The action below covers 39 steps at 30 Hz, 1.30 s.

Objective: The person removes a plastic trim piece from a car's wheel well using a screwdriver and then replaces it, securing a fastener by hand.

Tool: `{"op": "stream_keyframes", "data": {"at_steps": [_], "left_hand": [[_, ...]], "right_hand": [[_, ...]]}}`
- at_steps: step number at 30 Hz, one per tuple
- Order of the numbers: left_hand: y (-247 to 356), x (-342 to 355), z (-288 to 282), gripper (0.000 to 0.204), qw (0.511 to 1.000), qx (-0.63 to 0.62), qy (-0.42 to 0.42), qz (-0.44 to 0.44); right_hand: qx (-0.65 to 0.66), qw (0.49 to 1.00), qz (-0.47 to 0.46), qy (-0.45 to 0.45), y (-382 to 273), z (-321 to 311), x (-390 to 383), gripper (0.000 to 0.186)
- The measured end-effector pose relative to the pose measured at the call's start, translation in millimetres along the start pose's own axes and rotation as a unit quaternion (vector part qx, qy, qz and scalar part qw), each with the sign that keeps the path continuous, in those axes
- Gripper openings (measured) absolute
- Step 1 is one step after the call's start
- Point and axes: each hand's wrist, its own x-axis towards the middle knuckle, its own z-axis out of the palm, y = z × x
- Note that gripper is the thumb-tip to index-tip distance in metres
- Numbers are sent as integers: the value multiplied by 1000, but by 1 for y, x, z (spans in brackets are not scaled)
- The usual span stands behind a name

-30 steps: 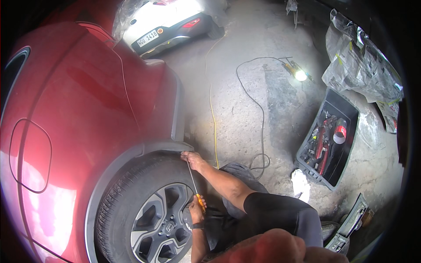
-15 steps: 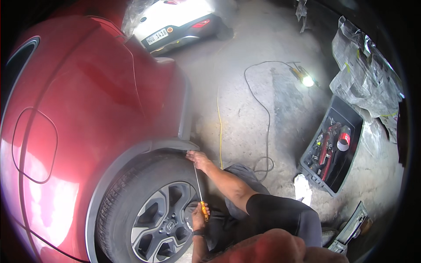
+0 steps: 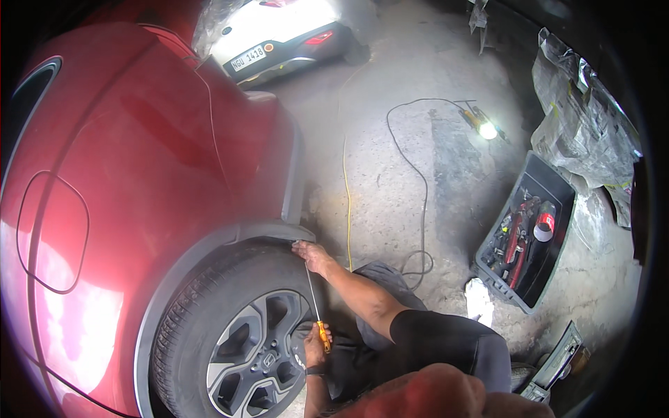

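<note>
My left hand (image 3: 315,345), with a dark band on the wrist, grips the orange handle of a long screwdriver (image 3: 323,336). Its thin metal shaft slants upward in front of the tyre (image 3: 198,306). My right hand (image 3: 313,257) is at the far end of the shaft, against the lower edge of the grey wheel arch trim (image 3: 244,232). Its fingers are pressed together around the shaft's end and hide the tip. The wheel with its spoked rim (image 3: 261,359) belongs to a red car (image 3: 139,153) on the left.
A grey bin of tools (image 3: 496,268) stands on the floor at right, a white cloth (image 3: 479,301) beside it. A lit work lamp (image 3: 486,130) lies farther off, its dark cable (image 3: 424,202) curling toward me. Beyond is a white car (image 3: 286,35). Plastic sheeting (image 3: 578,132) hangs at right.
</note>
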Motion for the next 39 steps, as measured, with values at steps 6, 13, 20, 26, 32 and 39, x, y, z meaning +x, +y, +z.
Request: {"op": "stream_keyframes", "data": {"at_steps": [6,13,20,26,32,39], "left_hand": [[-4,-3,-1,41,1000,-5,12,-1],[-2,2,2,41,1000,12,1,-2],[-2,-12,-6,43,999,15,47,11],[27,-7,34,49,988,127,-58,60],[-3,-6,4,45,999,16,33,0],[-2,-2,2,44,1000,15,20,-2]], "right_hand": [[22,998,32,55,-9,12,-17,29],[43,998,19,41,-14,7,-13,33],[65,996,-30,-56,17,13,-2,37],[-29,990,-108,-90,-18,-54,24,42],[22,996,-65,-56,1,-2,-11,53],[47,997,-60,-8,5,-4,1,34]]}}
